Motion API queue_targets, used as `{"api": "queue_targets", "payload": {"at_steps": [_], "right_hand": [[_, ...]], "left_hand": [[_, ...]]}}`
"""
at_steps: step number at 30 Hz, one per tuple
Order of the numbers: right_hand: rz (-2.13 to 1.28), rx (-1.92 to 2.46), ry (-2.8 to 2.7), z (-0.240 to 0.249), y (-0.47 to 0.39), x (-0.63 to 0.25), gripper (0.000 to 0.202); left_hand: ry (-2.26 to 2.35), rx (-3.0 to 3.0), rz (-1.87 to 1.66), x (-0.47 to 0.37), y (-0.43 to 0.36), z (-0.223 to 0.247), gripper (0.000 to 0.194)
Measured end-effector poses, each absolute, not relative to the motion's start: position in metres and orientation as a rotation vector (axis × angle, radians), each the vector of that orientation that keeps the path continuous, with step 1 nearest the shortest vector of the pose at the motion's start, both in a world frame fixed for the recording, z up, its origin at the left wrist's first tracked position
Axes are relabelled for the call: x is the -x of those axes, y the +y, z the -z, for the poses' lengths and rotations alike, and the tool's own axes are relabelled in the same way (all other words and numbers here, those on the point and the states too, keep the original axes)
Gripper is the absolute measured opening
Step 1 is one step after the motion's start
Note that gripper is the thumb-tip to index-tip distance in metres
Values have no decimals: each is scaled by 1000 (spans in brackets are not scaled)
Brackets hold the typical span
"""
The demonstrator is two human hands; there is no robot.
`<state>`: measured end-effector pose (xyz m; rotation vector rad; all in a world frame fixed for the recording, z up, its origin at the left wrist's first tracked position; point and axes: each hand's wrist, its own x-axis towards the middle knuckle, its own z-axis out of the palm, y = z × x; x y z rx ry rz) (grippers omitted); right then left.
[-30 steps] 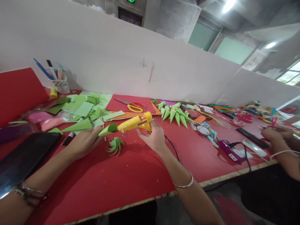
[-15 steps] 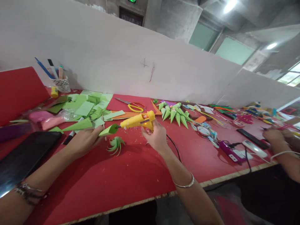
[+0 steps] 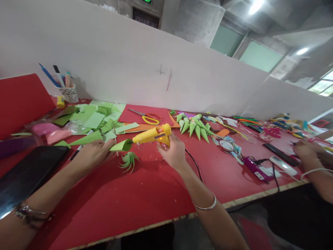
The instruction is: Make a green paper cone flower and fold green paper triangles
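Note:
Between the fingers of my left hand (image 3: pixel 95 153) is a rolled green paper cone (image 3: pixel 121 146), its open end facing right. My right hand (image 3: pixel 173 151) grips a yellow hot glue gun (image 3: pixel 151 134), whose dark nozzle meets the mouth of the cone; whether the tip is inside or just at the rim I cannot tell. Just below the cone, a curled green paper piece (image 3: pixel 129 161) rests on the red tabletop (image 3: pixel 145 201). Cut green paper (image 3: pixel 94 120) is heaped behind my left hand.
Scissors (image 3: pixel 149 118) lie on red paper at the back. Several green cones form a cluster (image 3: pixel 195 125) beyond the glue gun. A black phone-like slab (image 3: pixel 31 173) is at left, a purple power strip (image 3: pixel 256 169) at right. Another person's hand (image 3: pixel 304 150) works at the far right.
Almost nothing differs. The glue gun and the cone have stayed together, with only a tiny shift of the gun to the left.

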<state>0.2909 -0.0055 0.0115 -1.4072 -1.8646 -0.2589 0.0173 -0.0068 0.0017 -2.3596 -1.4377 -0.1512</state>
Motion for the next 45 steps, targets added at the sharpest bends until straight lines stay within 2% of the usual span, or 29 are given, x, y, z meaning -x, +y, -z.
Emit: {"api": "queue_targets", "payload": {"at_steps": [12, 21, 27, 36, 45], "right_hand": [[205, 1403, -1898, -13, -9, -289, 25], [-118, 1408, -1885, -19, -13, -287, 29], [-222, 1371, -1845, -18, -14, -286, 31], [-248, 1384, -1797, -19, -12, -285, 27], [-217, 1446, -1818, -19, -11, -287, 29]], "left_hand": [[-1547, 2382, 97, -15, -5, -4, 30], [-1572, 2361, -28, -17, -5, -5, 29], [-1546, 2349, 17, -17, -5, -4, 28], [-1524, 2341, -7, -21, -7, -7, 25], [-1404, 2356, 136, -16, -5, -2, 25]]}}
